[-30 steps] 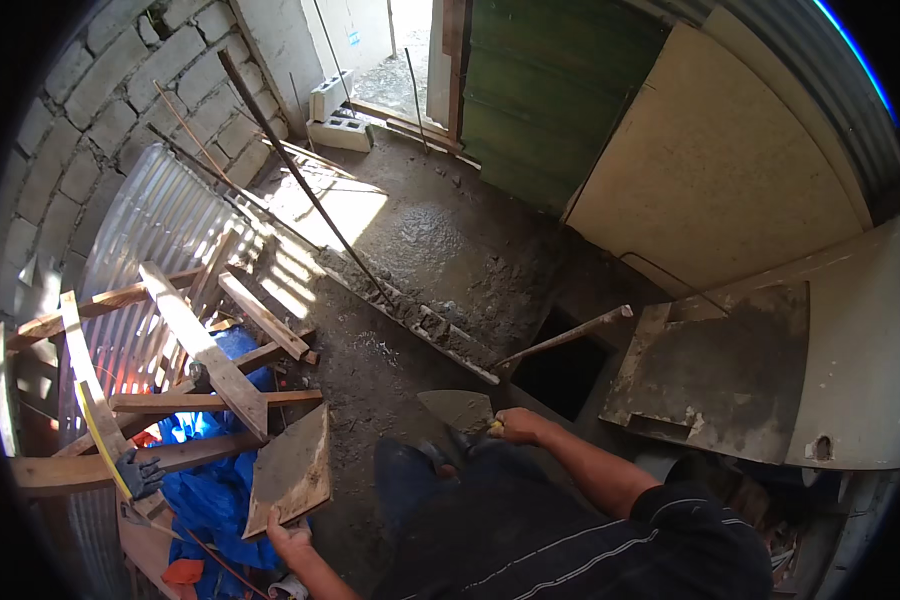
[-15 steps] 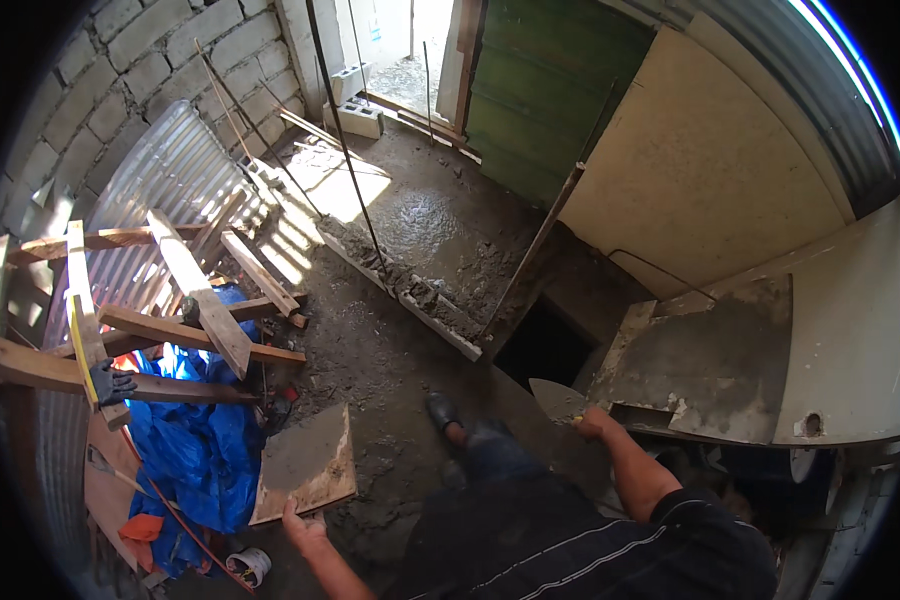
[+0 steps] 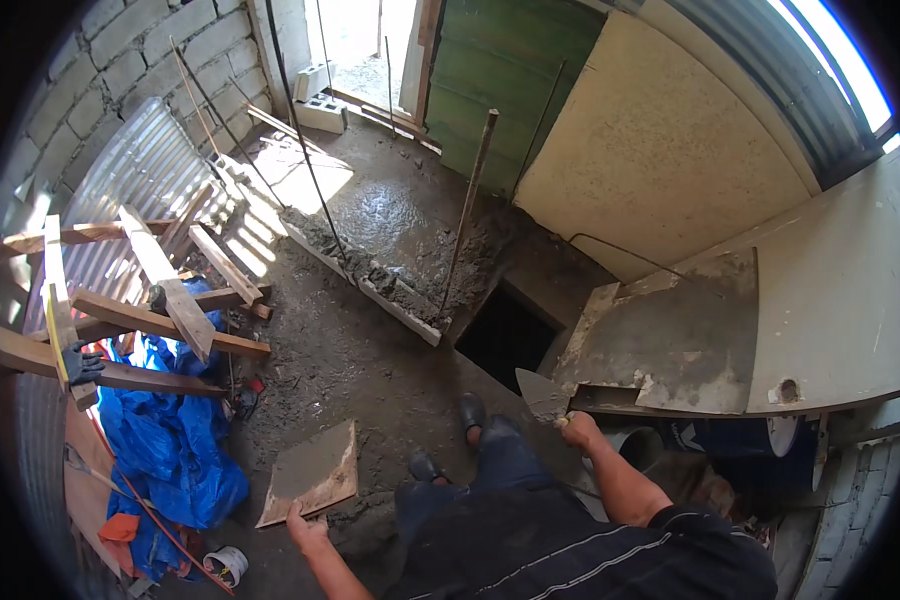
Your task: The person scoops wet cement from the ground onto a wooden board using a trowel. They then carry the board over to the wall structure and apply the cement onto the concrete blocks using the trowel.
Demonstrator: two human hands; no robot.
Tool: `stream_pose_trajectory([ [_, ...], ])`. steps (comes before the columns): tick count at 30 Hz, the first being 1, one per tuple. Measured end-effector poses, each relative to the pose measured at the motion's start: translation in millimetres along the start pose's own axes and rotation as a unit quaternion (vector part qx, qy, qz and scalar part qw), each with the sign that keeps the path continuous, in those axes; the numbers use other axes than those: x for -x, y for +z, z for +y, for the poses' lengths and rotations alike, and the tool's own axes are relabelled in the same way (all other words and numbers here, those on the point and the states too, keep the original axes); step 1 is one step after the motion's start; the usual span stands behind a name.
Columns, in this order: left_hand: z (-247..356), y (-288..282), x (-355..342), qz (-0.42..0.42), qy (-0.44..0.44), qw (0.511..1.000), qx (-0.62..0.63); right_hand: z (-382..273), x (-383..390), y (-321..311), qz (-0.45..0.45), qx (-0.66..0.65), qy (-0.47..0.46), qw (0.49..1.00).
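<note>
Mortar point(image 3: 308, 462) lies in a grey layer over most of the board point(image 3: 340, 487), at the near left. Our left hand point(image 3: 308, 530) pinches the board's near edge, thumb on top, the other fingers mostly hidden beneath; we would do well to hold it flat, so the load does not slide. Our right hand point(image 3: 582, 432), well apart to the right, is closed round the handle of the trowel point(image 3: 540, 393), blade pointing far left. A loose wrist should give us cleaner scoops, and the blade ought to clear the slab point(image 3: 690, 335) on the right. Footing matters too, with the hole point(image 3: 508, 335) just beyond the trowel.

Counting from near to far, we have two bare hands, one white bucket point(image 3: 225, 567) at the near left, one board, one blue tarp point(image 3: 175, 450) on the left, two dark shoes point(image 3: 472, 412) between the hands, one trowel, one dark glove point(image 3: 78, 364) on the left, one hole, one low kerb point(image 3: 402, 317) left of it, and one standing stick point(image 3: 467, 190). Far off, by one doorway point(image 3: 365, 40), we see two hollow blocks point(image 3: 320, 115), and to their right one green panel point(image 3: 510, 90).
</note>
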State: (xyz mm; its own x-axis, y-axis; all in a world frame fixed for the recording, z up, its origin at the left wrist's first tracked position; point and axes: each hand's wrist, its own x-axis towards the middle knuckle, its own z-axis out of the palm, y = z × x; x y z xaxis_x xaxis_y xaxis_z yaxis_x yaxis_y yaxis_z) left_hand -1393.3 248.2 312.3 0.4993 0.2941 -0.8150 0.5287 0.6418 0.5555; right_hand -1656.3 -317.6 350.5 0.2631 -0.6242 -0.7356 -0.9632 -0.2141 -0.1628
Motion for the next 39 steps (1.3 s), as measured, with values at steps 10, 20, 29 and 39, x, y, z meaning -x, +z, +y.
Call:
stream_pose_trajectory([
  [10,-23,71,44,0.036,0.085,0.991,-0.095,41,-119,-43,-0.017,-0.340,0.027,0.940],
  [20,5,110,63,0.053,0.168,0.890,-0.420,4,-318,-26,0.040,-0.479,-0.003,0.877],
  [29,-45,212,-60,0.028,0.065,0.736,-0.673,-93,-517,78,-0.048,-0.482,0.192,0.854],
  [39,-185,362,-227,0.044,0.070,0.678,-0.730,-161,-757,283,0.051,-0.429,0.163,0.887],
])
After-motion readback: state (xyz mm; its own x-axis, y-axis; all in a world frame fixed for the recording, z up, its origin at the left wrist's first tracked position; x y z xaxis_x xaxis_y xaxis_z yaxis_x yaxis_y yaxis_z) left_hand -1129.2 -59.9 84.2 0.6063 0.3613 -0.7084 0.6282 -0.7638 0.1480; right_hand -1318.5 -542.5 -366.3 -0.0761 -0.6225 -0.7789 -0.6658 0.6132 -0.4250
